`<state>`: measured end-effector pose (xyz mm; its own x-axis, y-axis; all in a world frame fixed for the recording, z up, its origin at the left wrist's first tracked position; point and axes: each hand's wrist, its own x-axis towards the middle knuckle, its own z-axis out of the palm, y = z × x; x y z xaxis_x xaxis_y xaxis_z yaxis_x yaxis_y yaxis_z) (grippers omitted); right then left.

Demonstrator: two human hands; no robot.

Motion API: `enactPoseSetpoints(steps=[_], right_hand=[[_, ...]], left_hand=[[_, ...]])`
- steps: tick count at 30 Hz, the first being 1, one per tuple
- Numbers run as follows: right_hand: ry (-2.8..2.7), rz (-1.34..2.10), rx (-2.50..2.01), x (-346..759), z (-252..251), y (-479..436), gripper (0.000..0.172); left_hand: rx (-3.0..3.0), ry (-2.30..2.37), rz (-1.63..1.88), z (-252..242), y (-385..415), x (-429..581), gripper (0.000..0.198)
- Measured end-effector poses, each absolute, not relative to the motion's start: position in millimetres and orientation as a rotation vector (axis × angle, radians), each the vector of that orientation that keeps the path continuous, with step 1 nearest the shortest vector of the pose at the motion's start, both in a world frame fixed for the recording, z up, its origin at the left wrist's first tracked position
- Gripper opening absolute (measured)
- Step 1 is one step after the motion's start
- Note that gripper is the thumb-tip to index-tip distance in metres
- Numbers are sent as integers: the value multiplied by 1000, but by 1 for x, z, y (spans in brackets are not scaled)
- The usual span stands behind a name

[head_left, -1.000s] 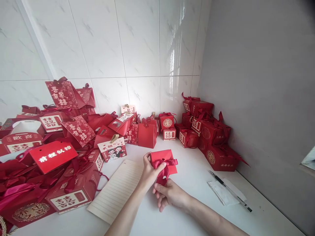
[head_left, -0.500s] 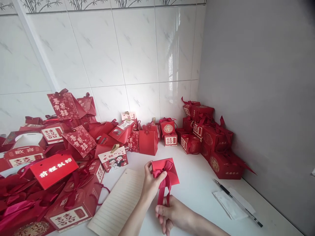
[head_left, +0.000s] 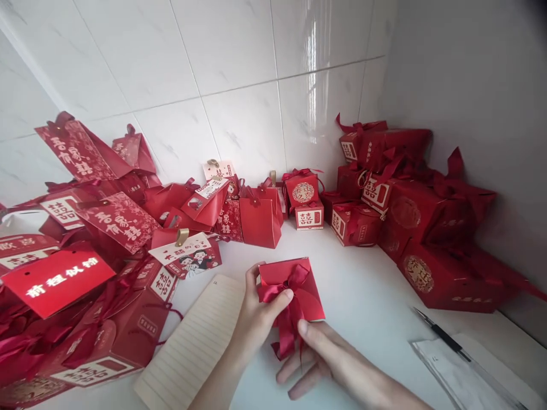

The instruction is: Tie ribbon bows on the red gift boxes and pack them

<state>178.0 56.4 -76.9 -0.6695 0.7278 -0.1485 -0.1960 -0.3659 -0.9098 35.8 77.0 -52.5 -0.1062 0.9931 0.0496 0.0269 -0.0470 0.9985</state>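
My left hand (head_left: pixel 259 316) grips a small red gift box (head_left: pixel 314 293), its thumb pressed on the dark red ribbon bow (head_left: pixel 287 296) tied across the top. The ribbon's tails drop from the bow past the box's near edge. Just below that edge is my right hand (head_left: pixel 325 359), with fingers spread apart and the thumb tip beside the ribbon tails. Whether that thumb touches the box or the ribbon, I cannot tell. Under my left forearm lies a lined notepad (head_left: pixel 192 336), partly covered.
Red gift boxes (head_left: pixel 128 336) with ribbons heap up at the left. More boxes (head_left: pixel 431 216) are stacked against the right wall. A red bag-shaped box (head_left: pixel 258 219) stands by the tiled wall. On the right, a black pen (head_left: pixel 447 336) lies across a white packet (head_left: pixel 440 370).
My right hand has let go of the ribbon tail, spread its fingers and risen towards the box's near edge. My left hand keeps its hold. The view has moved closer and tilted.
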Motion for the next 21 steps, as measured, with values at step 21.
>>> enactPoseSetpoints(steps=[21], right_hand=[[-1930,2140,-962,206,-62,58,49]], left_hand=[[1133,1279,1243,-50,76,36,50]])
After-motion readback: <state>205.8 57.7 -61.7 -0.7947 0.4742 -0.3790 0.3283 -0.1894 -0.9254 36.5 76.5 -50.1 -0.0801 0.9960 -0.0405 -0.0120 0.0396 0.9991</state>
